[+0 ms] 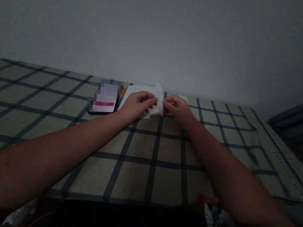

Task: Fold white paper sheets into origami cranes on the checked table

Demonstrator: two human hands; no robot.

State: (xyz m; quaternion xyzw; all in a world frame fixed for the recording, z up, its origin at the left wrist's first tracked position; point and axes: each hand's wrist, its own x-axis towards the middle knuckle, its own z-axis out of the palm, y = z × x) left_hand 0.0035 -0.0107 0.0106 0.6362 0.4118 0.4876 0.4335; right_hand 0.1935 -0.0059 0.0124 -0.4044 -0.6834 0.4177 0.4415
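Observation:
A thin, creased piece of white paper [159,92] stands up between my two hands, its pointed tip upward. My left hand [139,104] is closed in a pinch on its left side, thumb against fingertips. At the paper's right edge my right hand [177,106] is also pinched, fingertips touching the edge. More flat white sheets [128,95] lie beneath and behind my left hand, partly hidden by it. Left of them rests a phone [106,98] with a lit, partly blurred screen.
A checked cloth [138,174] covers the table, which meets a pale wall [161,30] behind. Something orange [124,91] shows beside the phone. Shiny crumpled wrapping [220,219] lies near the front edge at right. A dark slatted object [302,121] stands far right.

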